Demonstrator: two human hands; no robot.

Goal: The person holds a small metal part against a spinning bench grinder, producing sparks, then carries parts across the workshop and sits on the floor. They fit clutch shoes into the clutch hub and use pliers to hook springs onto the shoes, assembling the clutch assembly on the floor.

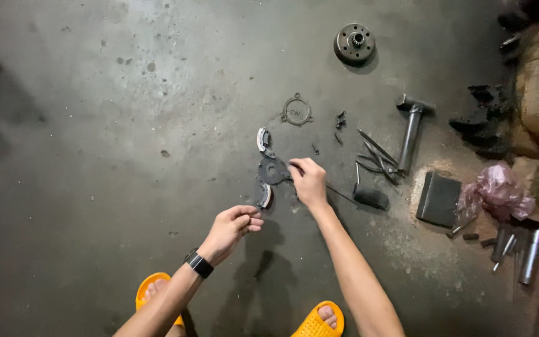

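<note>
Looking down at the concrete floor (95, 125), we see a dark round plate (273, 170) lying flat, and our right hand (309, 182) reaches to its edge. The fingers of this hand are pinched together at the rim of the plate; whether they grip the plate itself or some small piece on it, we cannot tell. Just above the plate lies one curved shoe with a pale lining (262, 141), and just below it a second shoe (265, 195), both apart from the plate. So the parts are laid out separately, none joined to another, and we judge the work is in the middle.

Our left hand (232, 228), with a black watch (199, 264) on the wrist, hovers nearer to us, fingertips closed together as if on something tiny, which the picture does not show.

Farther out are a thin ring gasket (297, 111), a round hub (354, 43), a hammer (411, 128), pliers (377, 161) and a dark block (439, 198). Our feet wear orange slippers (316, 323).
</note>
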